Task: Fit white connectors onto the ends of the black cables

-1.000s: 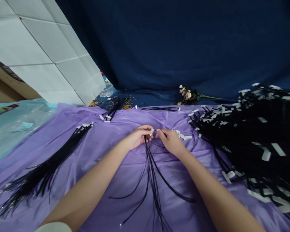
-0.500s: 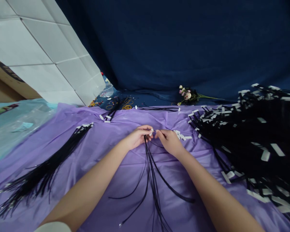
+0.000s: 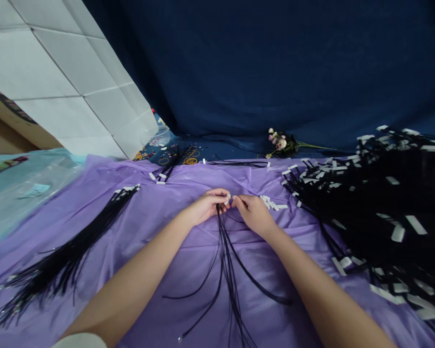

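Note:
My left hand [image 3: 210,205] is closed on a bunch of thin black cords [image 3: 225,256], which hang from its fingers and fan out toward me. A small white tag [image 3: 227,198] shows at its thumb and fingertips. Close beside it on the right, my right hand [image 3: 253,209] pinches the end of a thin black cord, mostly hidden by the fingers, right at the white tag. Just beyond my right hand lie several loose white tags [image 3: 273,204] on the purple cloth [image 3: 159,261].
A large heap of black cords with white tags [image 3: 369,203] fills the right side. On the left lies a neater bundle of tagged black cords [image 3: 79,237]. Along the back are more cords [image 3: 235,163], yellow rubber bands [image 3: 190,160] and artificial flowers [image 3: 281,142] before a dark blue curtain [image 3: 275,63].
My right hand's fingertips have moved slightly left, closer to the white tag in my left hand. The rest looks the same.

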Available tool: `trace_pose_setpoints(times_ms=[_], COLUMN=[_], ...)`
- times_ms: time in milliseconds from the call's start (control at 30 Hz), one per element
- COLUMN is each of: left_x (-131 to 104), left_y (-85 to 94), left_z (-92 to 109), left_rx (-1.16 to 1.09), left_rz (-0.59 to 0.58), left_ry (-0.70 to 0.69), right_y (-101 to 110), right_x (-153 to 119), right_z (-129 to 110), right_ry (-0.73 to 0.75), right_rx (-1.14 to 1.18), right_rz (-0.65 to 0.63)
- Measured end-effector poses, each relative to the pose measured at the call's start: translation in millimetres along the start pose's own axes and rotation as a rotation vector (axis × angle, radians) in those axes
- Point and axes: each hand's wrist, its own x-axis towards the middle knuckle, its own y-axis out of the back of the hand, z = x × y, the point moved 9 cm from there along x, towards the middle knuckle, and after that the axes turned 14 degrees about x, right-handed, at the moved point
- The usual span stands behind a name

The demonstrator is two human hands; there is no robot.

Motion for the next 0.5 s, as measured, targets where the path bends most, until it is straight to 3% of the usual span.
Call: trace_pose_setpoints(times_ms=[500], left_x=[-0.4], left_y=[-1.3], left_z=[0.4], left_rx=[0.006], left_rz=[-0.011], left_ry=[0.005], right_y=[-4.2], right_x=[-1.1], right_z=[-1.6], right_ry=[0.034], right_rx=[-0.058], right_rz=[-0.004])
